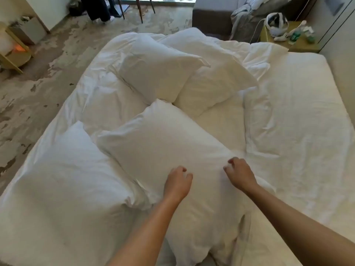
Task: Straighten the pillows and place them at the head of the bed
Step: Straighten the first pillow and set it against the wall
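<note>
Several white pillows lie scattered on the bed (299,116). The middle pillow (163,143) lies slantwise right in front of me. My left hand (177,182) rests on its near part with the fingers curled into the cover. My right hand (240,173) pinches the cover at its right edge, where the fabric puckers. Another pillow (67,181) lies at the near left, overlapping the middle one. Two more pillows (153,73) (213,87) lean on each other farther away, on the crumpled white duvet (107,100).
A nightstand (288,43) with bottles and a cable stands at the far right by the wall. A grey ottoman (213,14) sits beyond the bed. At the left are a yellow side table (15,56) and patterned carpet. A person's legs (99,8) and chair legs show far off.
</note>
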{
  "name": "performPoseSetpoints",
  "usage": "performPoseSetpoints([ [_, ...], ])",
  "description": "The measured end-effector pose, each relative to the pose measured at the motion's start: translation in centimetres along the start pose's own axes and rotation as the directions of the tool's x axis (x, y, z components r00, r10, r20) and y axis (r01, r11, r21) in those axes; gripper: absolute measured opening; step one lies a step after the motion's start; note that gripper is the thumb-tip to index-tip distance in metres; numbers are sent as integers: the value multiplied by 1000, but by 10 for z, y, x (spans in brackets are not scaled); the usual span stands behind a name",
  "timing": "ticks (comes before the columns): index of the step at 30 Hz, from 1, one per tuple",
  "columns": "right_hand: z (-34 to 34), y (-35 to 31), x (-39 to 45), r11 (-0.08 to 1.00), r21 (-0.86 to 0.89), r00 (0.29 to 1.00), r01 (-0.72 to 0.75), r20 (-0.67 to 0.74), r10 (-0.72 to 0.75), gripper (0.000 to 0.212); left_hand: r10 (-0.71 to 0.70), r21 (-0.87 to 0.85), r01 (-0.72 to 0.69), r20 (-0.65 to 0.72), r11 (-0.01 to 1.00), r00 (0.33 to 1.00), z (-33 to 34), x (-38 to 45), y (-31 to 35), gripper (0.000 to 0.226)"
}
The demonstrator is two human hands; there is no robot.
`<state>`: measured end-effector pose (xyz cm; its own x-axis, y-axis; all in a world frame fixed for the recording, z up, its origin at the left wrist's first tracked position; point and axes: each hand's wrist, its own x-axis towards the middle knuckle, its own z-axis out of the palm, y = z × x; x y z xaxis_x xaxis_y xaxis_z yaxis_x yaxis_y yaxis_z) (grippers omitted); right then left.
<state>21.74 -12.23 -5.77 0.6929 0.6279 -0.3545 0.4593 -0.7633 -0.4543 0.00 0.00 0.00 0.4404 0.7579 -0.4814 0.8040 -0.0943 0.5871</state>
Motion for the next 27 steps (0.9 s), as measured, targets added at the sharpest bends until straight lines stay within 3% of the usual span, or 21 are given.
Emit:
performPoseSetpoints([
  [3, -3, 4, 48, 998, 50, 999, -35, 38, 33, 54, 74, 144, -70, -23, 987, 997, 7, 42, 27, 52],
  [8, 13, 11, 102, 983, 141, 984, -115, 152, 93, 73, 15, 340, -43, 83, 939, 996, 26, 82, 28, 69],
  [15, 45, 34, 126, 963, 138, 939, -231, 291, 184, 110, -4, 363, -35, 107, 931, 994, 44, 98, -1, 76],
  [21, 48, 36, 119, 967, 160, 948, -197, 282, 147, 97, 8, 351, -45, 105, 935, 994, 38, 93, -5, 78],
  [27, 36, 3, 78, 957, 276, 978, -93, 206, 36, 53, 39, 331, -61, 72, 942, 997, 9, 66, -2, 72],
])
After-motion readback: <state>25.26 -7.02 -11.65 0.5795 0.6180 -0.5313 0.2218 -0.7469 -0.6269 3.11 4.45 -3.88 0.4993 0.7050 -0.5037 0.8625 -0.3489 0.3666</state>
